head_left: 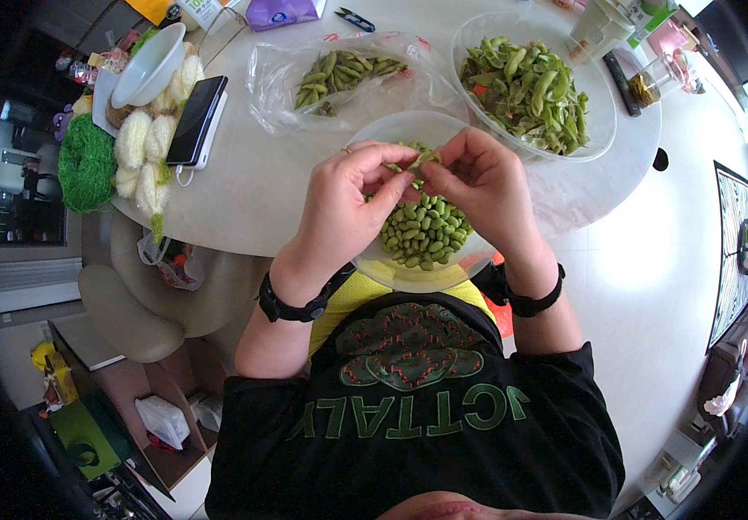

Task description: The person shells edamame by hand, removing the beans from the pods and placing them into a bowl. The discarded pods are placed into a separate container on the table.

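Between the fingertips of my left hand (361,195) and my right hand (484,175) is a green soybean pod (425,161), pinched from both sides. Below them stands a clear plastic bowl (406,281) holding many shelled green soybeans (427,234); my hands hide part of its far side. Beyond, a thin clear plastic bag (270,84) lies spread with whole pods (341,71) on it. A larger clear bowl (601,133) at the far right is heaped with green pods and hulls (536,91).
Left on the table are a phone (197,120) with a white cable, a pale bowl (151,65) and yarn bundles (143,146). Thread snips (356,19) and a purple tissue pack (283,12) lie at the back. A jar (647,88) stands near the right edge.
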Motion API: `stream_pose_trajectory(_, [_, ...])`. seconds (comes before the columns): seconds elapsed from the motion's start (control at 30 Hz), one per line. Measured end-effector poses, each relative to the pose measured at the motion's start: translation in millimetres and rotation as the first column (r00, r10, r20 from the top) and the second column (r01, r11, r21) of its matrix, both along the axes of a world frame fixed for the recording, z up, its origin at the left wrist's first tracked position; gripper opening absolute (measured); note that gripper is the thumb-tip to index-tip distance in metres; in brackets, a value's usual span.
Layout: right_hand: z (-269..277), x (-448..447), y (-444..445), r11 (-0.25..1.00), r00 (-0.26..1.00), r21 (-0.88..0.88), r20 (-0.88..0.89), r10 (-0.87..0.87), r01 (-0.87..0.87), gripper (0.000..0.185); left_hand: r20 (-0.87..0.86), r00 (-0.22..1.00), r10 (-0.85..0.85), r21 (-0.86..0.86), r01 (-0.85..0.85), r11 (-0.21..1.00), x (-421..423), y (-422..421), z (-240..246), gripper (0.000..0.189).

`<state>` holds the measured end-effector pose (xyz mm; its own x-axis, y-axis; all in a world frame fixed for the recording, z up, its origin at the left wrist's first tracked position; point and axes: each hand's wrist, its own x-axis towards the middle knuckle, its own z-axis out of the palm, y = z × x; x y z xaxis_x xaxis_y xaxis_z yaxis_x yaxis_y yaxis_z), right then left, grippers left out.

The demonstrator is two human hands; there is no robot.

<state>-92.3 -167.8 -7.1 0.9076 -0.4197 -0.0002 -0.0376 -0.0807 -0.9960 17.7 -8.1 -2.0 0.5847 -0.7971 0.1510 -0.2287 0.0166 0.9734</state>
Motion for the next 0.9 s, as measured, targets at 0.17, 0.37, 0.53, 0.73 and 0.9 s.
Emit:
stream_pose_trajectory(0.17, [11.9,-3.4,-7.1,0.986,0.992,-0.148,0.111,-0.066,0.082,0.012,0.022,0.999,0.038,-0.05,-0.037,0.998,4.1,6.4,6.8,0.027])
stream_pose_trajectory(0.37, [38.3,-10.1,-52.2,0.783,0.855,-0.414,0.441,-0.273,0.464,0.012,0.392,0.903,0.174,0.026,-0.2,0.979,34.5,14.7,20.8,0.027])
stream_pose_trajectory(0.53, [44.9,-6.7,-101.3,0.307,0.762,-0.7,0.554,-0.337,0.645,0.01,0.671,0.723,0.165,0.148,-0.349,0.926,86.4,14.7,24.4,0.023])
stream_pose_trajectory(0.73, [27.2,-11.9,-120.7,0.27,0.85,-0.839,0.353,-0.391,0.472,0.013,0.83,0.558,0.002,0.251,-0.376,0.892,137.6,2.0,0.7,0.019])
stream_pose_trajectory(0.9, [28.0,-22.0,-110.1,0.238,0.846,-0.838,0.395,-0.358,0.491,0.019,0.862,0.504,-0.056,0.309,-0.436,0.845,153.1,-13.5,-15.6,0.022])
